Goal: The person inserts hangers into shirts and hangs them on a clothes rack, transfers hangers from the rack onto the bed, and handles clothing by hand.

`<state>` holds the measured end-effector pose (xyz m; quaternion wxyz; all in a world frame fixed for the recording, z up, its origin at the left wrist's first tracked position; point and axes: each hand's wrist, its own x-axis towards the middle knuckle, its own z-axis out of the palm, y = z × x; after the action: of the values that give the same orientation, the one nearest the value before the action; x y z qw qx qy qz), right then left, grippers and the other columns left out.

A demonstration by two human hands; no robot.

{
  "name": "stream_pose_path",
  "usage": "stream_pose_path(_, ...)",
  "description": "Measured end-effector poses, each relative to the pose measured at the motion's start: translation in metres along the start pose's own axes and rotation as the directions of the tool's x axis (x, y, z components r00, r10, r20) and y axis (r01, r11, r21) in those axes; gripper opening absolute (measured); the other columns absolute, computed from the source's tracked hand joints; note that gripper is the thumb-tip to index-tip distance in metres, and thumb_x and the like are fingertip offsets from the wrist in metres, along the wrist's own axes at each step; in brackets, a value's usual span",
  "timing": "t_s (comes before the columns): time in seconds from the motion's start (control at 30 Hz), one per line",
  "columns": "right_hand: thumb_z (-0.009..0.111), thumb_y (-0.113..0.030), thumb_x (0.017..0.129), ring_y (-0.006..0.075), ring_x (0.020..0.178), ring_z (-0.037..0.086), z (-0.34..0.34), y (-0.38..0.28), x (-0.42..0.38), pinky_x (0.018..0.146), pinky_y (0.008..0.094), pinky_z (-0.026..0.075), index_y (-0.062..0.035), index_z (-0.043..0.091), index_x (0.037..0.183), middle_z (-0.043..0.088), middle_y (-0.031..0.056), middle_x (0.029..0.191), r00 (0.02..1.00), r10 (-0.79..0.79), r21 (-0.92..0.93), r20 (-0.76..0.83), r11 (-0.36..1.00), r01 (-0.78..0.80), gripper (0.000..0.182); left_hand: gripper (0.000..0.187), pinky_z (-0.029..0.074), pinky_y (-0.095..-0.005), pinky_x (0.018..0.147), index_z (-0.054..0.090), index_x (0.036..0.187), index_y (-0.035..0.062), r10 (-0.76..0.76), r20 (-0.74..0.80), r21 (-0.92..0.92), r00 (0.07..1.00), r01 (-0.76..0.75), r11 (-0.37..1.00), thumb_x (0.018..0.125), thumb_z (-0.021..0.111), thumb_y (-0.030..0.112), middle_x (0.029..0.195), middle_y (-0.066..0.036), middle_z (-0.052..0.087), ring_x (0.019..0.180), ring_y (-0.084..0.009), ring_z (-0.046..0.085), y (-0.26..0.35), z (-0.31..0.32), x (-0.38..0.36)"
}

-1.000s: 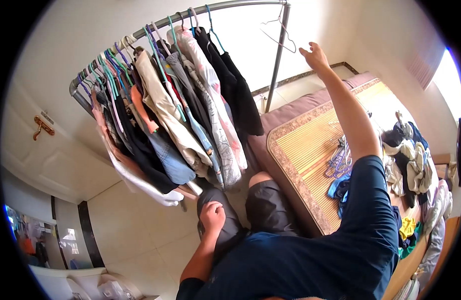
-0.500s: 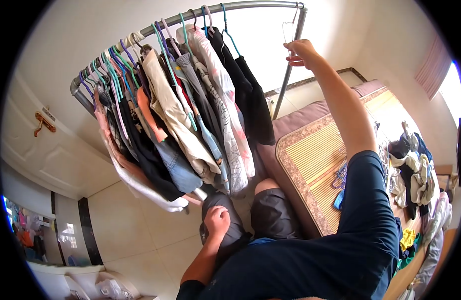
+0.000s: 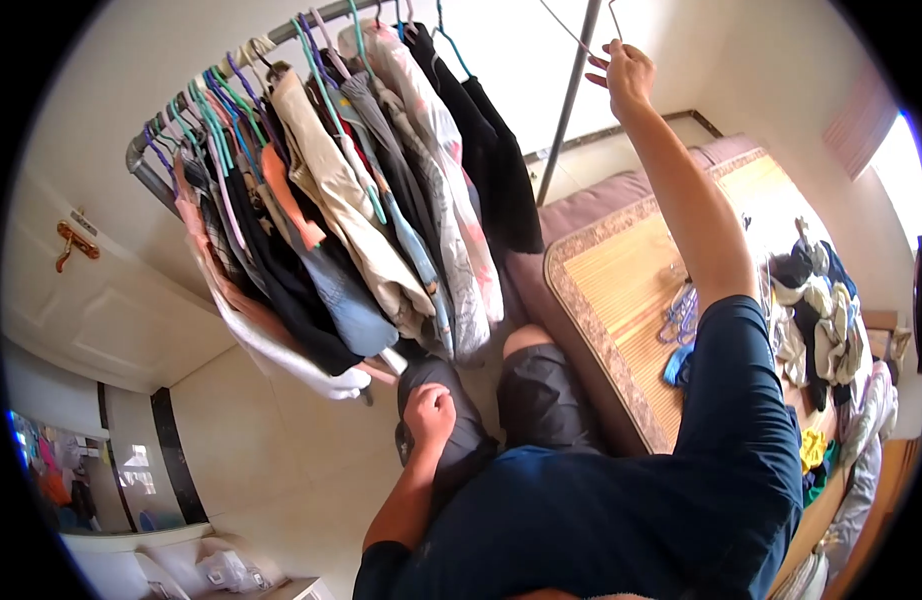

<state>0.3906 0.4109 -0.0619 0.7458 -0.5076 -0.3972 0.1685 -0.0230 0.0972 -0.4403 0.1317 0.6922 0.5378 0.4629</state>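
Note:
My right hand [image 3: 629, 76] is raised at the upper right, its fingers closed on a thin wire hanger [image 3: 567, 30]. The hanger's top runs out of view. Just left of this hand stands the upright pole of a grey clothes rack [image 3: 568, 105]. Resting on my left thigh, my left hand [image 3: 429, 414] is curled into a fist with nothing showing in it. Many garments, among them a cream one [image 3: 326, 170] and a black one [image 3: 501, 175], hang from the rack on coloured hangers in front of me.
To the right is a bed with a bamboo mat [image 3: 611, 300], holding loose hangers [image 3: 680, 315] and a blue cloth [image 3: 678, 366]. A heap of clothes [image 3: 826, 320] lies further right. A white door [image 3: 111, 300] stands on the left.
My right hand has moved slightly right and up in view, with the hanger spreading wider at the top edge. The view has shifted a little; my left hand stays on the thigh.

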Motion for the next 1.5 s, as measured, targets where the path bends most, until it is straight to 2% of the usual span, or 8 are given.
stream_pose_path(0.4, 0.053, -0.021, 0.111, 0.0294, 0.086, 0.075, -0.252, 0.067, -0.160, 0.073, 0.0416, 0.066, 0.0064, 0.063, 0.111, 0.070, 0.0197, 0.103, 0.917, 0.317, 0.124, -0.242, 0.947, -0.295, 0.029, 0.011, 0.058, -0.0413, 0.082, 0.074, 0.082, 0.0045, 0.029, 0.017, -0.034, 0.999, -0.028, 0.999, 0.081, 0.066, -0.002, 0.091, -0.010, 0.076, 0.088, -0.0321, 0.072, -0.009, -0.005, -0.005)
stream_pose_path(0.67, 0.074, -0.025, 0.095, 0.0154, 0.076, 0.070, -0.376, 0.030, -0.293, 0.066, 0.0307, 0.061, 0.0051, 0.074, 0.106, 0.072, 0.0075, 0.089, 0.890, 0.426, -0.485, -0.162, 0.751, -0.448, 0.032, 0.015, 0.058, -0.0409, 0.079, 0.075, 0.086, -0.0017, -0.063, 0.192, -0.043, 0.979, 0.072, 0.996, 0.083, 0.061, -0.002, 0.095, -0.014, 0.075, 0.088, -0.0316, 0.071, 0.003, -0.016, -0.006)
stream_pose_path(0.87, 0.073, -0.018, 0.100, 0.0097, 0.084, 0.070, -0.382, 0.006, -0.349, 0.072, 0.0255, 0.059, -0.0012, 0.076, 0.115, 0.075, 0.0042, 0.095, 0.830, 0.549, -0.421, -0.098, 0.732, -0.535, 0.023, 0.013, 0.058, -0.0395, 0.079, 0.074, 0.086, -0.0006, 0.046, 0.295, 0.103, 0.954, -0.080, 0.992, 0.084, 0.061, -0.001, 0.095, -0.011, 0.075, 0.087, -0.0308, 0.072, 0.036, -0.045, -0.024)
stream_pose_path(1.03, 0.074, -0.014, 0.093, 0.0230, 0.080, 0.074, -0.413, -0.005, -0.404, 0.072, 0.0346, 0.057, -0.0002, 0.077, 0.104, 0.077, 0.0145, 0.090, 0.989, 0.148, -0.651, -0.020, 0.749, -0.125, 0.018, 0.013, 0.058, -0.0402, 0.078, 0.074, 0.086, 0.0013, 0.169, 0.323, 0.092, 0.931, -0.209, 0.974, 0.084, 0.062, -0.004, 0.095, -0.010, 0.075, 0.087, -0.0308, 0.073, 0.075, -0.072, -0.056)
stream_pose_path(1.1, 0.074, -0.012, 0.090, 0.0347, 0.088, 0.073, -0.440, -0.023, -0.423, 0.078, 0.0406, 0.058, -0.0029, 0.078, 0.100, 0.076, 0.0162, 0.095, 0.999, -0.013, -0.755, 0.038, 0.655, 0.037, 0.014, 0.013, 0.059, -0.0405, 0.078, 0.073, 0.086, 0.0017, 0.201, 0.335, 0.084, 0.921, -0.242, 0.967, 0.084, 0.062, -0.005, 0.095, -0.010, 0.075, 0.087, -0.0311, 0.073, 0.088, -0.079, -0.068)
stream_pose_path(1.2, 0.080, -0.016, 0.088, 0.0306, 0.111, 0.068, -0.496, -0.049, -0.455, 0.097, 0.0425, 0.054, -0.0053, 0.078, 0.104, 0.075, 0.0111, 0.105, 0.966, -0.120, -0.906, 0.227, 0.337, 0.255, 0.019, 0.011, 0.059, -0.0411, 0.079, 0.073, 0.089, 0.0021, 0.333, 0.392, 0.069, 0.857, -0.388, 0.919, 0.085, 0.065, -0.005, 0.096, -0.011, 0.075, 0.088, -0.0320, 0.072, 0.107, -0.088, -0.075)
stream_pose_path(1.33, 0.084, -0.029, 0.084, 0.0346, 0.126, 0.060, -0.553, -0.073, -0.510, 0.108, 0.0489, 0.047, -0.0054, 0.073, 0.115, 0.068, 0.0146, 0.128, 0.989, -0.056, -0.991, 0.135, -0.023, 0.134, 0.041, 0.012, 0.059, -0.0422, 0.081, 0.072, 0.097, 0.0022, 0.404, 0.476, 0.009, 0.781, -0.464, 0.886, 0.087, 0.068, -0.003, 0.100, -0.011, 0.076, 0.092, -0.0339, 0.073, 0.137, -0.087, -0.081)
stream_pose_path(1.5, 0.083, -0.024, 0.085, 0.0364, 0.123, 0.061, -0.580, -0.110, -0.549, 0.107, 0.0489, 0.047, -0.0054, 0.072, 0.116, 0.068, 0.0153, 0.127, 0.977, -0.127, -0.972, 0.172, 0.141, 0.189, 0.038, 0.013, 0.059, -0.0431, 0.087, 0.074, 0.101, 0.0013, 0.395, 0.599, -0.073, 0.697, -0.444, 0.893, 0.089, 0.069, 0.000, 0.111, -0.015, 0.075, 0.101, -0.0362, 0.072, 0.165, -0.074, -0.104)
